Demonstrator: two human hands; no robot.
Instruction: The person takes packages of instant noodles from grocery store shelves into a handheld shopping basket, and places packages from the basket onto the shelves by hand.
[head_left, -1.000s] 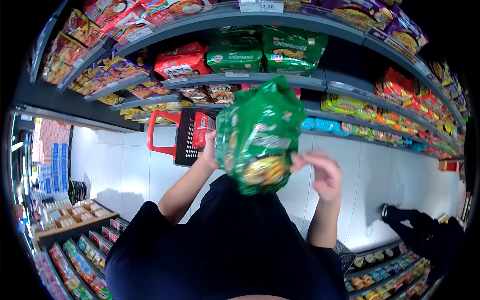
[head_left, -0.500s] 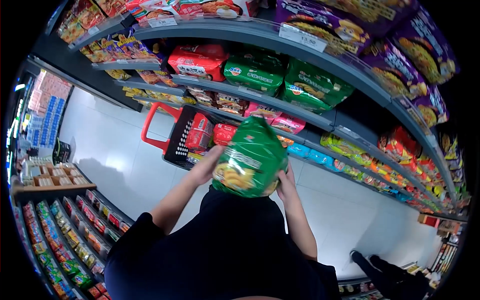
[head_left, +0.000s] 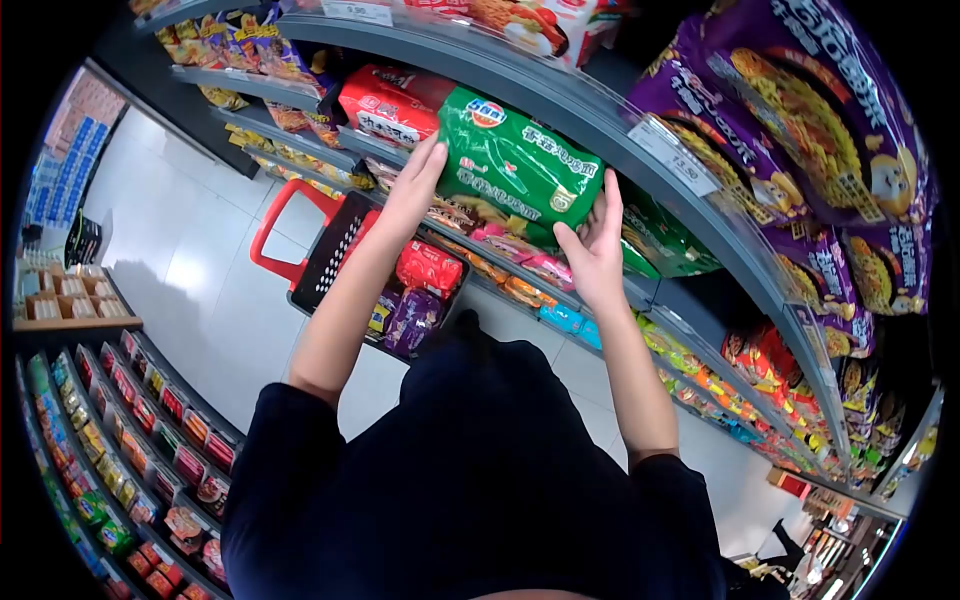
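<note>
A large green multipack of instant noodles (head_left: 520, 165) is between my two hands at the middle shelf, its printed front turned toward me. My left hand (head_left: 415, 190) presses along its left end, and my right hand (head_left: 597, 250) grips its right end with the thumb at the lower corner. Just left of it on the shelf lies a red noodle pack (head_left: 390, 105). Another green noodle pack (head_left: 665, 235) sits to its right, partly covered by my right hand. Whether the held pack rests on the shelf cannot be seen.
A black shopping basket with a red handle (head_left: 262, 245) stands on the floor at left, holding a red pack (head_left: 430, 268) and a purple pack (head_left: 412, 320). Overhead, the upper shelf edge (head_left: 560, 80) curves close. Purple noodle packs (head_left: 810, 110) fill the upper right.
Both hands have moved forward from near my body to the middle shelf, carrying the green multipack. The pack has turned lengthwise. The basket's contents show more fully.
</note>
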